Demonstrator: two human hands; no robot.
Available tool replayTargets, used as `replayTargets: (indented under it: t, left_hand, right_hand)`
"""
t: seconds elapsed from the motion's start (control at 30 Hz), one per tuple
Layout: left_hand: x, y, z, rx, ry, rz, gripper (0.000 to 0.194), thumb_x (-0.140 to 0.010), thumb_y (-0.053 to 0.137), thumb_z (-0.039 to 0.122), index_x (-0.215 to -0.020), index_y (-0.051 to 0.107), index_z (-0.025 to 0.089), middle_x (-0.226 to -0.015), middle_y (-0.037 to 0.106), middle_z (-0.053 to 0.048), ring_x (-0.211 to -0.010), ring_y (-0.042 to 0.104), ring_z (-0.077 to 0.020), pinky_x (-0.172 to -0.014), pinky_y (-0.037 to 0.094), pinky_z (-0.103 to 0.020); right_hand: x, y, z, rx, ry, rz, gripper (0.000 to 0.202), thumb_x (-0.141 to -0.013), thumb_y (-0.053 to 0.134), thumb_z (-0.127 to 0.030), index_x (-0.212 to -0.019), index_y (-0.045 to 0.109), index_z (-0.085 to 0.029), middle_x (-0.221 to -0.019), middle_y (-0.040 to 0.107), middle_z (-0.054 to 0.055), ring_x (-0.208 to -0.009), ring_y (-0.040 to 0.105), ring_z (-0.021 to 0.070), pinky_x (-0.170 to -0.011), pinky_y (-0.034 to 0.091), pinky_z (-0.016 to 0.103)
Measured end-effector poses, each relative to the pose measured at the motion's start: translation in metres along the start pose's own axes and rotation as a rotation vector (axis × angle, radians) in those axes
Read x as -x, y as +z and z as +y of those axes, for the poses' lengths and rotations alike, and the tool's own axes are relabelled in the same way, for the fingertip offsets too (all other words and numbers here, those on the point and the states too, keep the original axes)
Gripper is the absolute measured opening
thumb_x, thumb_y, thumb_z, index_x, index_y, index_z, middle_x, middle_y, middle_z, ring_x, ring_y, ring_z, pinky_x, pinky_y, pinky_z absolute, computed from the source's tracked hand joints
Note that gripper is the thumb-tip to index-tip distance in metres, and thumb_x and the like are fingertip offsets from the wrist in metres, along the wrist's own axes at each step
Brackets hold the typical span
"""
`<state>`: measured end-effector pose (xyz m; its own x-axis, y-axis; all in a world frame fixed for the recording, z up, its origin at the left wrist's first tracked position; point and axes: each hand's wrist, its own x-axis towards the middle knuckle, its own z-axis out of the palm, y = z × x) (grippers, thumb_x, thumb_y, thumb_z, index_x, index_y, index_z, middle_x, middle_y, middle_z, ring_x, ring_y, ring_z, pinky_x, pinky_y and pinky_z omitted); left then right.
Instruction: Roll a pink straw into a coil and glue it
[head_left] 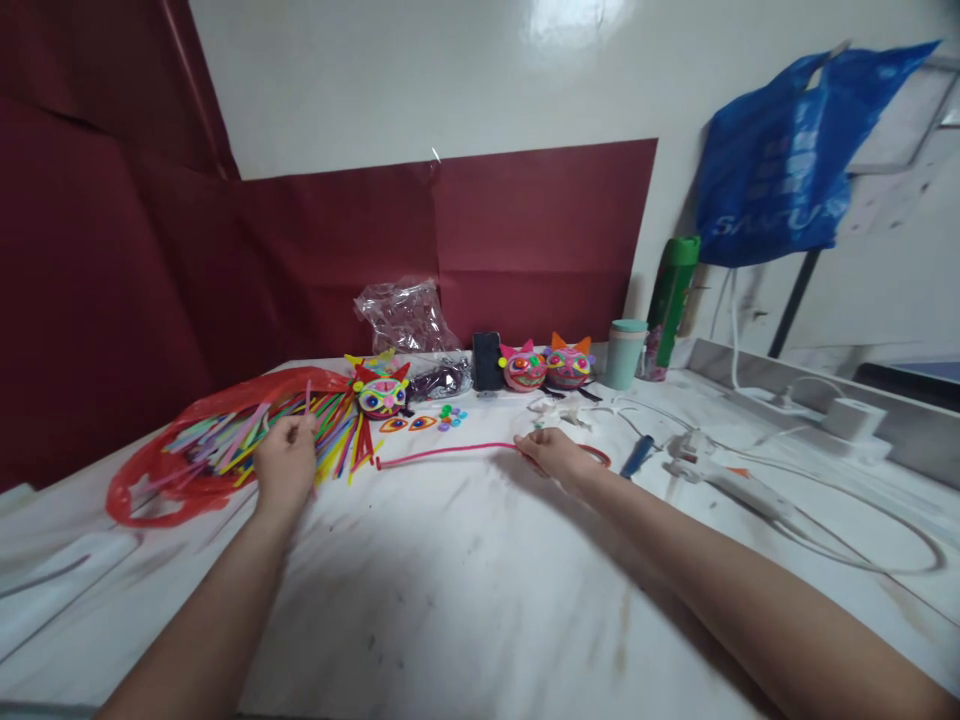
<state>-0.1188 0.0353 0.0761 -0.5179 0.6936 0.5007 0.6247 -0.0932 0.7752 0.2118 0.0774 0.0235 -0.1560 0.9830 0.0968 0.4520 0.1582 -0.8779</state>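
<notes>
On the left, a red plastic bag [172,514] lies spread on the table [450,600], its mouth open around a loose heap of coloured strips [225,440]; the bag looks thin and slippery, and the heap would probably slide if tugged. At the bag's near right side the left hand [285,462] is curled, fingertips drawn together on a slim pink strip [307,395] that stands up out of the fist – light, by the look of it, and easily bent. Further right, behind, sit a crumpled clear bag [405,315] (whether it holds anything, I cannot tell) and a clear packet [442,380] with something dark inside. In front of them a red strip [450,449] runs nearly straight just above or along the table, ending in the right hand [553,455], whose fingers are narrow, thumb and index pinching it; it seems soft outside with some stiffness within, nearly weightless, likelier to kink than to break – best taken lightly near an end, where a pinch would steer it without crushing the middle. Beyond, right of two decorated balls [568,368], stands a lidded mint cup [625,358], its contents hidden; a blue bag [780,160] hangs at the wall, its inside out of sight.
</notes>
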Motion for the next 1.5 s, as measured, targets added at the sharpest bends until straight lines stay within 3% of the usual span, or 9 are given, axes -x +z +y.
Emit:
replayTargets:
  t: [0.1,0.23,0.37,0.53,0.8,1.0,1.13,1.23,1.5]
  left_hand:
    - [0.023,0.015,0.021,0.009,0.192,-0.101,0.019,-0.075,0.050,0.034,-0.080,0.061,0.020,-0.085,0.065,-0.002,-0.085,0.056,-0.0183,-0.078,0.042,-0.028]
    - [0.069,0.052,0.049,0.115,0.505,-0.571,0.027,-0.067,0.060,0.024,-0.093,0.063,0.020,-0.105,0.063,-0.006,-0.103,0.051,-0.0225,-0.094,0.033,-0.035]
    - [0.093,0.074,0.059,0.193,0.399,-0.672,0.009,-0.071,0.054,0.021,-0.071,0.063,0.019,-0.073,0.064,-0.002,-0.074,0.055,-0.0165,-0.073,0.040,-0.027]
    - [0.095,0.068,0.056,0.298,0.217,-0.738,0.018,-0.077,0.043,0.025,-0.063,0.052,0.016,-0.055,0.052,0.002,-0.047,0.043,-0.0092,-0.047,0.034,-0.021]
    - [0.100,0.062,0.056,0.534,-0.094,-1.022,0.019,-0.072,0.051,0.030,-0.064,0.052,0.014,-0.055,0.050,0.003,-0.043,0.036,-0.0047,-0.044,0.029,-0.018]
    - [0.086,0.064,0.051,-0.071,0.179,-0.799,0.022,-0.078,0.045,0.029,-0.073,0.061,0.016,-0.068,0.063,-0.002,-0.062,0.055,-0.0120,-0.057,0.041,-0.021]
    - [0.019,0.049,0.030,-0.348,0.072,-0.554,0.016,-0.077,0.051,0.023,-0.083,0.063,0.013,-0.097,0.063,-0.012,-0.099,0.054,-0.0249,-0.079,0.040,-0.033]
    - [-0.025,0.035,0.003,-0.524,-0.051,-0.525,0.015,-0.077,0.058,0.022,-0.086,0.062,0.010,-0.099,0.061,-0.013,-0.098,0.055,-0.0254,-0.083,0.041,-0.040]
    - [-0.045,0.022,-0.038,-0.596,-0.144,-0.515,0.029,-0.084,0.051,0.029,-0.109,0.053,0.015,-0.109,0.056,-0.008,-0.093,0.057,-0.0183,-0.077,0.049,-0.037]
  right_hand:
    - [0.009,0.007,-0.011,-0.043,-0.005,-0.065,0.040,-0.075,0.047,-0.046,-0.046,0.042,-0.018,-0.034,0.036,-0.006,-0.032,0.028,0.0061,-0.038,0.021,0.022]
    - [0.029,0.020,-0.028,-0.091,-0.066,-0.128,0.041,-0.074,0.047,-0.051,-0.051,0.045,-0.018,-0.038,0.037,-0.007,-0.035,0.028,0.0061,-0.040,0.020,0.022]
    - [0.041,0.023,-0.035,-0.159,-0.159,-0.116,0.045,-0.074,0.049,-0.055,-0.050,0.043,-0.018,-0.042,0.036,-0.006,-0.040,0.029,0.0068,-0.042,0.020,0.022]
    - [0.038,0.024,-0.031,-0.448,-0.243,0.100,0.034,-0.075,0.054,-0.049,-0.066,0.052,-0.017,-0.051,0.045,-0.005,-0.049,0.039,0.0092,-0.050,0.030,0.022]
    - [0.049,0.048,-0.036,-0.637,-0.211,-0.091,0.028,-0.066,0.068,-0.041,-0.078,0.060,-0.016,-0.060,0.054,-0.002,-0.054,0.045,0.0095,-0.055,0.036,0.024]
    - [0.048,0.049,-0.027,-0.603,-0.143,-0.045,0.032,-0.065,0.068,-0.040,-0.085,0.060,-0.017,-0.059,0.054,-0.003,-0.053,0.045,0.0094,-0.053,0.033,0.023]
    - [0.039,0.046,-0.019,-0.537,-0.089,-0.019,0.030,-0.066,0.065,-0.039,-0.082,0.059,-0.015,-0.054,0.053,-0.003,-0.049,0.043,0.0091,-0.049,0.030,0.024]
    - [0.035,0.047,-0.015,-0.501,-0.064,-0.016,0.026,-0.066,0.063,-0.036,-0.078,0.058,-0.014,-0.057,0.054,-0.002,-0.047,0.042,0.0083,-0.047,0.028,0.023]
    - [0.033,0.051,-0.010,-0.485,-0.076,-0.062,0.023,-0.067,0.060,-0.035,-0.077,0.056,-0.014,-0.053,0.052,-0.003,-0.044,0.039,0.0072,-0.044,0.026,0.022]
